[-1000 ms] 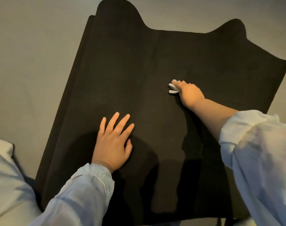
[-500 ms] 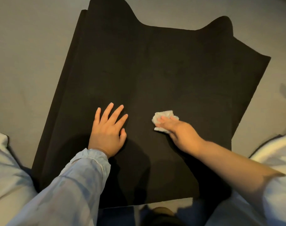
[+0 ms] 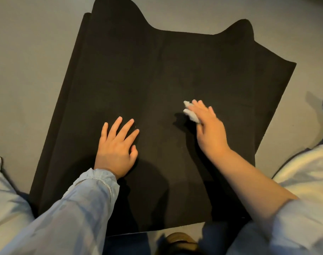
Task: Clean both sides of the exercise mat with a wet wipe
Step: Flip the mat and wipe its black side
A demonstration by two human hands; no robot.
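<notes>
A black exercise mat (image 3: pixel 157 70) lies spread on the grey floor, its far end curling up in two humps. My left hand (image 3: pixel 116 146) rests flat on the mat near its middle, fingers spread and straight. To its right, my right hand (image 3: pixel 208 129) holds a crumpled white wet wipe (image 3: pixel 189 112) under its fingers against the mat. The wipe sticks out past the index finger, and the thumb is hidden beneath the hand. Both arms wear pale blue sleeves.
Grey floor (image 3: pixel 28 70) surrounds the mat on the left, far and right sides. A folded under-layer of mat shows along the left edge (image 3: pixel 83 34). A brown shoe tip (image 3: pixel 179 240) sits at the mat's near edge.
My right hand swept the wipe from the far middle of the mat back toward me, then out a little to the right. My left hand stayed flat in place.
</notes>
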